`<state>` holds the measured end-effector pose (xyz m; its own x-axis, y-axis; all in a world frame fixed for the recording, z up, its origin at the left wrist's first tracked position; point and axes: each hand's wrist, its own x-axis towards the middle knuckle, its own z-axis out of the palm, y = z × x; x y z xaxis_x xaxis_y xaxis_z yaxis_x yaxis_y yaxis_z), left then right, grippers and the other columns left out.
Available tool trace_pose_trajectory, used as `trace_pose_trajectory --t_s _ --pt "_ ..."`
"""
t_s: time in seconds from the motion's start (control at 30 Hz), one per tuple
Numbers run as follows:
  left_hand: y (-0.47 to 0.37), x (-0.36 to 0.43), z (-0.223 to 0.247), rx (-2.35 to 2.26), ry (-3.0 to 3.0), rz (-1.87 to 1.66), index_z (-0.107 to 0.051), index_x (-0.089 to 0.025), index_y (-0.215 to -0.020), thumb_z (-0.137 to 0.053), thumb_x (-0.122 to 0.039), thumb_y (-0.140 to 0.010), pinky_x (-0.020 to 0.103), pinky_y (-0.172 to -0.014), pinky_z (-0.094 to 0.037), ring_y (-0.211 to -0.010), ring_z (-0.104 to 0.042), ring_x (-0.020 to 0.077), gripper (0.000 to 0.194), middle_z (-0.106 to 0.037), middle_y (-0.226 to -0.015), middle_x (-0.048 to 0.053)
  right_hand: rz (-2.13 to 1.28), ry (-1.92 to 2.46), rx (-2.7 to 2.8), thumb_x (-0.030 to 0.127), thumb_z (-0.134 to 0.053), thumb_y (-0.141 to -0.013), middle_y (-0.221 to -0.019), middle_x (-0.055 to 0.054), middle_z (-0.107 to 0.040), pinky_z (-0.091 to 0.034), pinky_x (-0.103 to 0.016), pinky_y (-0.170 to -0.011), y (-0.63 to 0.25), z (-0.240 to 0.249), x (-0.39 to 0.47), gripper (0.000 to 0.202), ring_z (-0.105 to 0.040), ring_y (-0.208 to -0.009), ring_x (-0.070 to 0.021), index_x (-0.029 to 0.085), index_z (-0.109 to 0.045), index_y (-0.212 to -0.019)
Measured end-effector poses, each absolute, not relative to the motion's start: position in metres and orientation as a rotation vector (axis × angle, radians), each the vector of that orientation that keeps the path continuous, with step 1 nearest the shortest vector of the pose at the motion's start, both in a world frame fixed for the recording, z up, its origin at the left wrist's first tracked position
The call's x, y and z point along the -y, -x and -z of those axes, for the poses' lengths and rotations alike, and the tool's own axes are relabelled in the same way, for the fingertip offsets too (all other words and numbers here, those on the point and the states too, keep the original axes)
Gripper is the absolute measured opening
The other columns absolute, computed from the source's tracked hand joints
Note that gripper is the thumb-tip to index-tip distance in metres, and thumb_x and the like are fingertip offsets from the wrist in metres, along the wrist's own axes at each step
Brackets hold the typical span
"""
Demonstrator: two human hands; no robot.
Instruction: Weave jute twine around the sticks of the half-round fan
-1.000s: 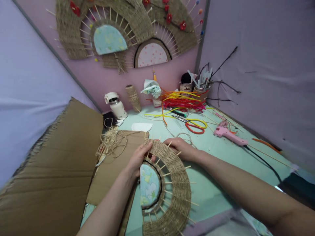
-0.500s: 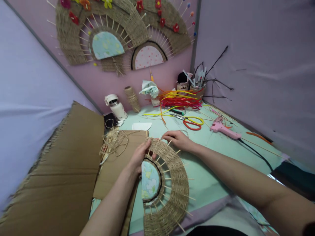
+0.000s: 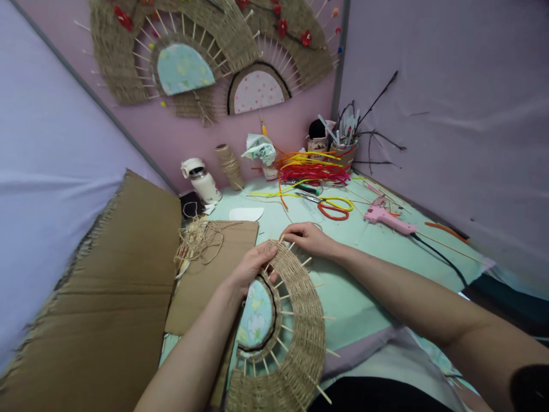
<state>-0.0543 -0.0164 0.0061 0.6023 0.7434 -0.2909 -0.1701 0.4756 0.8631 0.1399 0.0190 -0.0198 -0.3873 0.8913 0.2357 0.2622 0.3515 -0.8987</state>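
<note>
A half-ring fan woven of jute twine point(image 3: 306, 312) on thin wooden sticks stands on its end, tilted, its lower end cut off by the picture's bottom edge. Its inner half-disc point(image 3: 258, 315) has pale blue floral cloth edged in black cord. My left hand point(image 3: 254, 264) is closed around the fan's upper end, thumb on the weave, other fingers partly hidden behind. At the outer top edge, my right hand point(image 3: 311, 239) pinches beside the stick tips. A thin strand of twine point(image 3: 293, 220) runs from the table toward those fingertips, which largely hide what they hold.
Cardboard sheets point(image 3: 214, 252) and tangled twine point(image 3: 199, 240) lie at left. Behind are a white bottle point(image 3: 205, 184), a twine spool point(image 3: 230, 169), pipe cleaners point(image 3: 315, 171) and scissors point(image 3: 334, 207). A pink glue gun point(image 3: 390, 218) with its cord lies at right. Decorated woven fans point(image 3: 240, 40) hang behind.
The fan has tilted, its top shifting right and its lower end swinging left. My left hand has moved slightly right with it. My right hand stays pinched at the top edge.
</note>
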Motion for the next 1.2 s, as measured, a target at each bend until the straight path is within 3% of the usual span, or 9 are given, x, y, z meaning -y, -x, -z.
trace_pose_trajectory --t_s 0.17,0.3,0.6,0.77,1.07,1.2 --pt "0.052 0.023 -0.008 -0.715 -0.918 -0.549 -0.054 -0.018 -0.122 -0.068 -0.04 -0.076 0.018 -0.035 -0.028 -0.036 -0.047 0.0064 0.054 -0.058 -0.06 -0.002 -0.926 0.967 1.823 0.031 -0.055 -0.084 -0.078 -0.004 -0.068 -0.045 -0.025 -0.069 -0.141 0.017 -0.016 0.022 -0.059 -0.072 -0.0141 0.015 -0.069 -0.08" --pt "0.048 0.027 -0.007 -0.718 -0.897 -0.506 -0.054 -0.02 -0.123 -0.069 -0.04 -0.074 0.018 -0.035 -0.027 -0.036 -0.047 0.0062 0.054 -0.058 -0.062 -0.003 -0.835 0.915 1.813 0.029 -0.057 -0.083 -0.079 -0.004 -0.067 -0.045 -0.026 -0.071 -0.141 0.014 -0.014 0.018 -0.059 -0.073 -0.0138 0.016 -0.068 -0.079" --pt "0.046 0.029 0.001 -0.646 -0.891 -0.408 -0.058 -0.014 -0.091 -0.066 -0.04 -0.077 0.018 -0.035 -0.027 -0.036 -0.046 0.0064 0.031 -0.056 -0.057 -0.002 -0.873 0.857 1.878 0.026 -0.052 -0.086 -0.082 -0.004 -0.066 -0.045 -0.025 -0.07 -0.142 0.01 -0.01 0.019 -0.058 -0.073 -0.0128 0.016 -0.068 -0.087" --pt "0.045 0.031 -0.002 -0.705 -0.955 -0.376 -0.056 -0.014 -0.083 -0.065 -0.044 -0.076 0.017 -0.035 -0.029 -0.035 -0.047 0.0075 0.033 -0.056 -0.052 -0.001 -0.983 0.867 1.979 0.023 -0.053 -0.085 -0.082 -0.004 -0.069 -0.045 -0.025 -0.072 -0.139 0.014 -0.01 0.018 -0.061 -0.077 -0.0139 0.015 -0.069 -0.083" --pt "0.044 0.024 -0.009 -0.968 -1.027 -0.706 -0.06 -0.015 -0.088 -0.07 -0.045 -0.071 0.02 -0.041 -0.042 -0.044 -0.053 0.0091 0.036 -0.06 -0.063 -0.001 -1.063 0.937 2.023 0.03 -0.049 -0.086 -0.078 -0.003 -0.068 -0.045 -0.024 -0.069 -0.142 0.017 -0.016 0.026 -0.059 -0.074 -0.0147 0.013 -0.069 -0.084" --pt "0.041 0.023 -0.009 -1.025 -1.092 -0.85 -0.054 -0.019 -0.088 -0.065 -0.049 -0.073 0.022 -0.04 -0.043 -0.041 -0.052 0.0097 0.036 -0.059 -0.062 -0.004 -1.054 0.91 2.079 0.028 -0.049 -0.086 -0.076 -0.003 -0.068 -0.044 -0.023 -0.067 -0.142 0.021 -0.017 0.026 -0.058 -0.072 -0.0143 0.013 -0.069 -0.084"
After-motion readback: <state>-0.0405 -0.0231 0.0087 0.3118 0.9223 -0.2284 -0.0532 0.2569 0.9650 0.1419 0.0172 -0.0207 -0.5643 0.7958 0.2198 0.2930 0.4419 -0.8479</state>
